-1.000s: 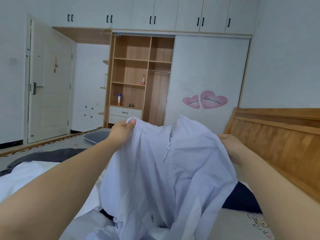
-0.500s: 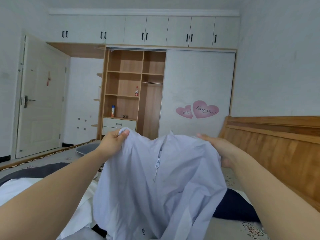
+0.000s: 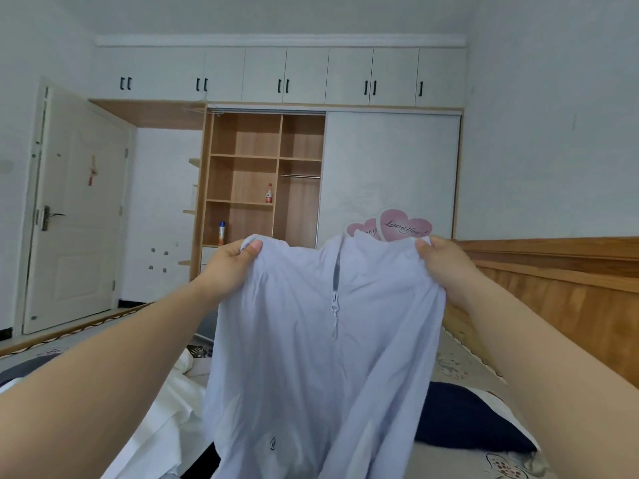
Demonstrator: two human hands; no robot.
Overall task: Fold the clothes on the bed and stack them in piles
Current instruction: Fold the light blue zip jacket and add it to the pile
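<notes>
A pale lavender zip-front top (image 3: pixel 321 368) hangs spread out in front of me above the bed (image 3: pixel 460 368). My left hand (image 3: pixel 231 267) pinches its upper left corner between thumb and fingers. At the upper right corner my right hand (image 3: pixel 441 262) grips the fabric the same way. The zipper runs down the middle and a small dark logo sits near the hem. A white garment (image 3: pixel 166 420) lies crumpled on the bed at the lower left. A dark navy garment (image 3: pixel 466 416) lies on the bed at the right, partly hidden by the top.
A wooden headboard (image 3: pixel 567 288) runs along the right. Ahead stands a wardrobe (image 3: pixel 262 178) with open shelves holding bottles and a white sliding door with pink heart stickers. A closed white door (image 3: pixel 76 209) is at the left. A dark grey cloth (image 3: pixel 20 366) lies far left.
Both hands have raised the top and pulled it wider, so it now hangs flatter. My right hand has closed its grip on the right corner. The view has tilted upward.
</notes>
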